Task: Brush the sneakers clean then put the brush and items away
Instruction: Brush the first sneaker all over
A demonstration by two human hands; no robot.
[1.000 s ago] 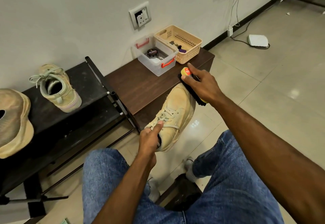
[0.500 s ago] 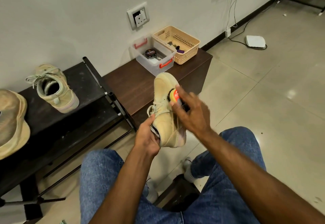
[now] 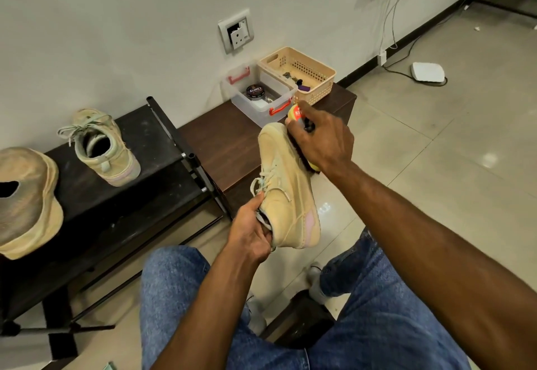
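A tan sneaker (image 3: pixel 286 186) is held up in front of my knees, toe pointing away. My left hand (image 3: pixel 251 231) grips it at the heel opening. My right hand (image 3: pixel 321 140) grips a yellow-backed shoe brush (image 3: pixel 299 114), whose dark bristles lie against the right side of the toe. The matching tan sneaker (image 3: pixel 101 149) stands on the black shoe rack (image 3: pixel 162 143) at left, heel toward me. A clear plastic box (image 3: pixel 261 102) with red handles holds a round polish tin (image 3: pixel 254 91). Beside it stands a beige basket (image 3: pixel 299 70).
Box and basket rest on a dark wooden bench (image 3: pixel 226 140) against the wall. Another tan shoe (image 3: pixel 26 201) lies at the rack's left end. A wall socket (image 3: pixel 236 33) is above the bench. Cables and a white device (image 3: pixel 428 72) lie on the tiled floor at right.
The sneaker turned from lying flat to standing on its side in my left hand. My right hand drew the brush back along the shoe, then pushed it forward to the toe again.
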